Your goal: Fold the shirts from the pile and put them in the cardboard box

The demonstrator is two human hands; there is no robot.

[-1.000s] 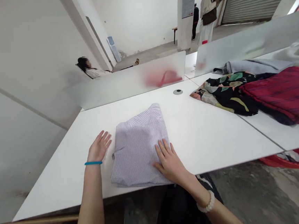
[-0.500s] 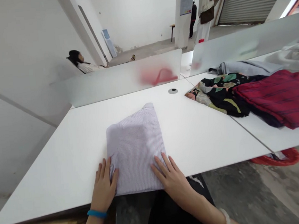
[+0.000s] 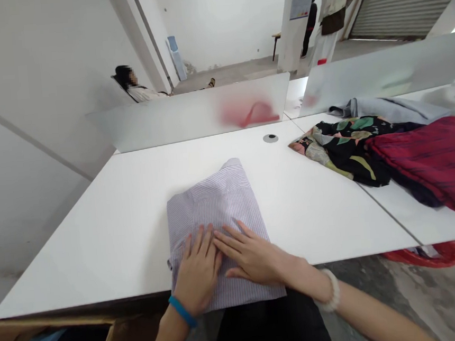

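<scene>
A folded lilac pinstriped shirt [image 3: 218, 203] lies on the white table [image 3: 110, 239], its near end hanging a little over the front edge. My left hand [image 3: 199, 274], with a blue wristband, lies flat and open on the shirt's near left part. My right hand [image 3: 250, 253], with a white bead bracelet, lies flat beside it with fingers spread, fingertips touching the left hand's fingers. Neither hand holds anything.
To the right lie a black floral garment [image 3: 341, 147], a dark red striped garment [image 3: 434, 160] and a grey one [image 3: 389, 108]. A frosted divider [image 3: 175, 119] runs along the table's far edge. A red basket [image 3: 426, 255] stands on the floor. A cardboard box [image 3: 67, 338] is at lower left. People are in the background.
Both hands have moved from the shirt's side edges onto its near middle and now lie together on it. The shirt sits slightly nearer the table's front edge.
</scene>
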